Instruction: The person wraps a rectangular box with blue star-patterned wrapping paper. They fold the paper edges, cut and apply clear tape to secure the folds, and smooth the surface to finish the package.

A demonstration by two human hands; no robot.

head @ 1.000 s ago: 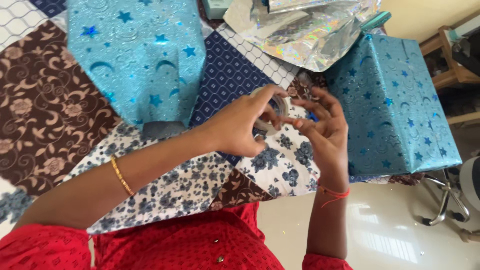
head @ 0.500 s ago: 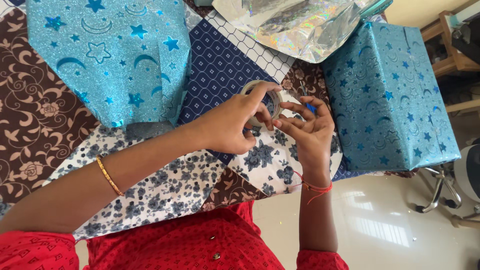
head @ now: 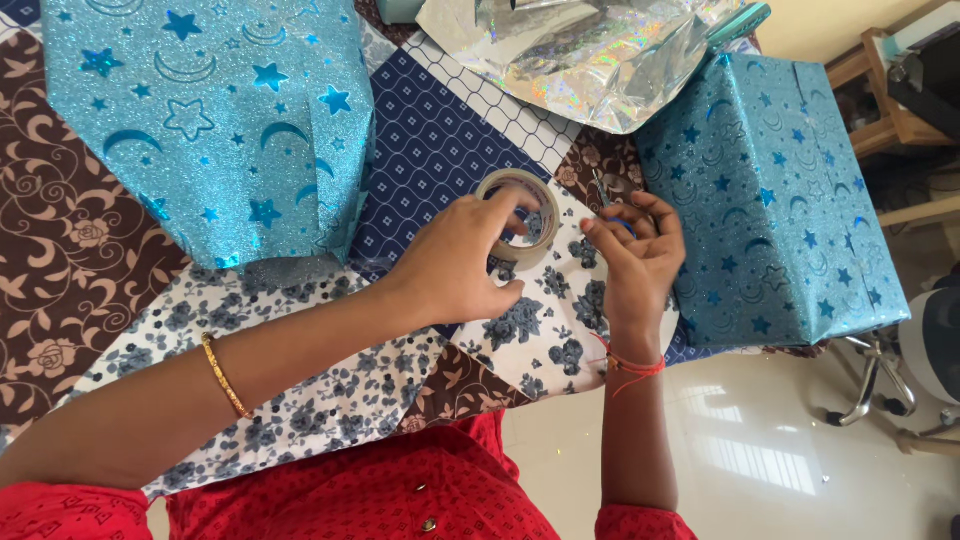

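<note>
My left hand (head: 455,265) grips a roll of clear tape (head: 530,183) and holds it upright over the patchwork cloth (head: 340,380). My right hand (head: 640,260) is just right of the roll, its thumb and fingertips pinched together on what looks like the tape's loose end. A box wrapped in blue glitter paper with stars and moons (head: 780,200) stands right beside my right hand. A second, larger shape in the same blue paper (head: 210,120) lies at the upper left, apart from both hands.
Crumpled silver holographic paper (head: 580,60) lies at the top centre. Scissors (head: 603,188) rest on the cloth by the box. The table's edge runs near my body, with white tiled floor (head: 780,450), a chair base (head: 880,395) and wooden furniture (head: 880,70) to the right.
My right hand has drawn a little away from the roll to the right, and its fingers have closed from spread to pinched. The roll stays in my left hand.
</note>
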